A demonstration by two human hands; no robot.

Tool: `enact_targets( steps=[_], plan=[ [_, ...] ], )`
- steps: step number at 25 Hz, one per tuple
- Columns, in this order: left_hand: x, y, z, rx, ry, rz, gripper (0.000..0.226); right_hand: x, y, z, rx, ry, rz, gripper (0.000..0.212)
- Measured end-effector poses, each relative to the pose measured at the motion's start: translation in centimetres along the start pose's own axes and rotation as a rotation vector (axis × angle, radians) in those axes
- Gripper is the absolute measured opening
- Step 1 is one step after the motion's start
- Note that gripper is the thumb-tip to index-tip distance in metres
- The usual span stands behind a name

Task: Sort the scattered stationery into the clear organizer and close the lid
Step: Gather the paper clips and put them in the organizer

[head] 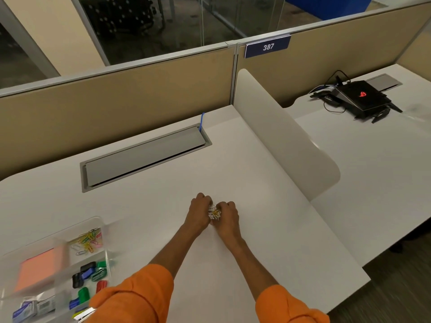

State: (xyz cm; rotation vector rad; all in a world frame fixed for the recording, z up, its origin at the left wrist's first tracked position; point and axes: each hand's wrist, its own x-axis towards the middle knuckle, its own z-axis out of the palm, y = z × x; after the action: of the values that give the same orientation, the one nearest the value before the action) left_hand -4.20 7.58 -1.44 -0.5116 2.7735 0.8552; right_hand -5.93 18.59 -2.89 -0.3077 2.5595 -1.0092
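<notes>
Both hands meet at the middle of the white desk. My left hand (199, 213) and my right hand (227, 216) are cupped together around a small pile of paper clips (214, 213), silver and yellow, partly hidden by the fingers. The clear organizer (99, 221) lies open at the lower left. Its compartments hold coloured paper clips (89, 238), an orange sticky-note pad (37, 271), coloured binder clips (89, 276) and staple boxes (32, 307). Its lid cannot be made out.
A grey cable hatch (144, 155) is set into the desk behind my hands. A white curved divider (279, 134) stands to the right. On the neighbouring desk sits a black device (360, 99) with cables. Orange sleeves cover my forearms.
</notes>
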Motion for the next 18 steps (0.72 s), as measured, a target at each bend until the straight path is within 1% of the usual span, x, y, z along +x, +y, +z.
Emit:
enact_targets(
  steps=[3,5,6,9,12,14,18],
  plan=[
    [0.2,0.1,0.1,0.006,0.034,-0.007,0.018,0.2,-0.3,0.2,0.012,0.015,0.009,0.014],
    [0.3,0.2,0.2,-0.008,0.042,-0.021,0.018,0.3,-0.8,0.2,0.020,0.033,0.032,0.007],
    [0.3,0.2,0.2,-0.029,0.045,-0.038,0.021,0.4,-1.0,0.3,0.022,0.041,0.047,0.007],
    [0.4,0.2,0.3,-0.137,0.072,-0.108,0.022,0.6,-1.5,0.4,0.036,0.077,0.103,0.019],
    [0.5,0.1,0.2,-0.238,0.060,-0.184,0.021,0.9,-1.9,0.3,0.052,0.083,0.146,0.013],
    [0.5,0.1,0.2,-0.309,0.045,-0.222,0.022,1.1,-1.9,0.1,0.077,0.084,0.150,0.013],
    [0.1,0.2,0.3,-0.434,0.072,-0.273,0.021,0.8,-2.4,-0.2,0.156,0.117,0.188,0.012]
  ],
)
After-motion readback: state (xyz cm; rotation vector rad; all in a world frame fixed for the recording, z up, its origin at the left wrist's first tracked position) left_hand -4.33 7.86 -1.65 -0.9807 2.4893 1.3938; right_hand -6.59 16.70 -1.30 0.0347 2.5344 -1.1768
